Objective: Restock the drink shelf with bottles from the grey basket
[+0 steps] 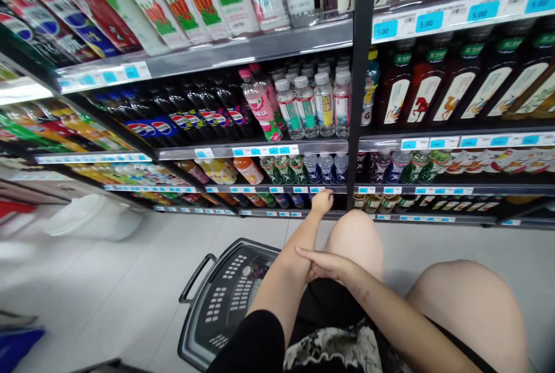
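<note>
My left hand point(322, 202) reaches down to the edge of a low shelf, its fingers curled. Something small and dark shows by its fingertips, too small to make out. Just above it stand clear bottles with dark blue labels point(326, 168), and beside them green-labelled bottles point(281, 169). My right hand point(323, 263) lies against my left forearm, thumb stretched out and fingers partly hidden behind the arm. To the left of my knees, a dark grey shopping basket point(203, 280) sits on the floor. A bottle point(249, 272) shows in it, partly covered by my left arm.
Shelves of drinks rise in front: cola bottles point(151, 127), a pink bottle point(260, 104), soda water point(324, 104), dark tea bottles point(429, 87) and white cartons point(191, 3). A black upright post point(359, 72) divides them. A whitish tub point(93, 215) stands on the floor at left.
</note>
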{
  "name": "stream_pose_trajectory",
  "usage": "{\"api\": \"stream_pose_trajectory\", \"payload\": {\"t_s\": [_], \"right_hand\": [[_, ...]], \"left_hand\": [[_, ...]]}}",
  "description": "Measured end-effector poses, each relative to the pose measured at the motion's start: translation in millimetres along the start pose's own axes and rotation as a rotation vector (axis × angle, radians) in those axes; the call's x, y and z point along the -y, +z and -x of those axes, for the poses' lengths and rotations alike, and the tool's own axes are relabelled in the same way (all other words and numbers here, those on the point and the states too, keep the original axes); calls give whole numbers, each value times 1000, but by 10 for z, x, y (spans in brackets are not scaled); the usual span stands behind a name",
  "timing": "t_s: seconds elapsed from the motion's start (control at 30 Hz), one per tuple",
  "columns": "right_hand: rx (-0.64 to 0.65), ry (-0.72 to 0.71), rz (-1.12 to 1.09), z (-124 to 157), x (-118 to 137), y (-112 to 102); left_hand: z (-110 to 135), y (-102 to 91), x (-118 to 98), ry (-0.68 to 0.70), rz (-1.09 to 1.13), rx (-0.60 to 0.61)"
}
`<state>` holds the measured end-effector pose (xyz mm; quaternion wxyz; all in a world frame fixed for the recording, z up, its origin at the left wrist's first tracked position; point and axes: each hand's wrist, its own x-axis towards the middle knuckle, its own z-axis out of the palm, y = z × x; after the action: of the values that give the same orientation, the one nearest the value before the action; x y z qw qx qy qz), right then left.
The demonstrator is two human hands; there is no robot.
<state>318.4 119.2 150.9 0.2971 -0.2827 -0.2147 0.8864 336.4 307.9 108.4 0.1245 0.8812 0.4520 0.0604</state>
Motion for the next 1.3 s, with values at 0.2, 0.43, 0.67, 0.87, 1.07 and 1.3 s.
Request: {"api": "stream_pose_trajectory", "payload": {"t_s": [0.2, 0.43, 0.67, 0.87, 1.07, 1.3], "right_hand": [[-38, -156, -23, 11, 79, 36], [-42, -327, -211, 242, 274, -23], [-67, -315, -201, 251, 264, -102], [-73, -334, -204, 245, 264, -137], [-90, -332, -209, 229, 270, -124], [-138, -328, -191, 245, 240, -141]], "left_hand": [[-248, -512, 312, -326, 77, -500], [-599, -969, 441, -130, 6, -489], [-722, -970, 401, -179, 55, -339], [-795, -974, 379, -245, -5, -328], [-787, -947, 423, -203, -20, -319], [83, -492, 809, -6, 56, -368]]}}
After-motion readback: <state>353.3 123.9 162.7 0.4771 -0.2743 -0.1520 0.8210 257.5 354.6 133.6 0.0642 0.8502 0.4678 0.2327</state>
